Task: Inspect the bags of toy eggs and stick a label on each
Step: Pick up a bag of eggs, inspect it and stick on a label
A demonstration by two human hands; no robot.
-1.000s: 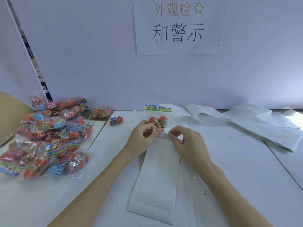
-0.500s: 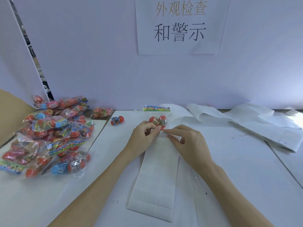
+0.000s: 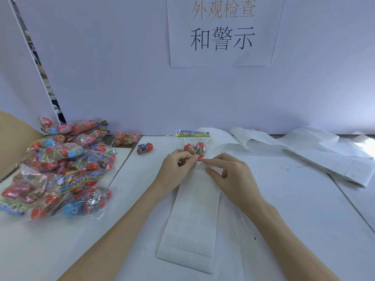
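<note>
At mid-surface, the left hand (image 3: 174, 171) grips the bag of toy eggs (image 3: 193, 148) (header card pointing away); the right hand's (image 3: 231, 175) fingers (image 3: 211, 162) press a label (image 3: 200, 165) against it.

Both bare forearms are reaching in from the bottom edge and converging toward the middle. The left hand (image 3: 176, 169) is lying knuckles up, its fingers curling under and its thumb pinching against them at the tip. The right hand (image 3: 229, 173) is facing it, index finger stretching straight toward the left thumb and the other fingers bending loosely beneath. The fingertips of the two hands seem to be touching, though the view is too small to be sure.
</note>
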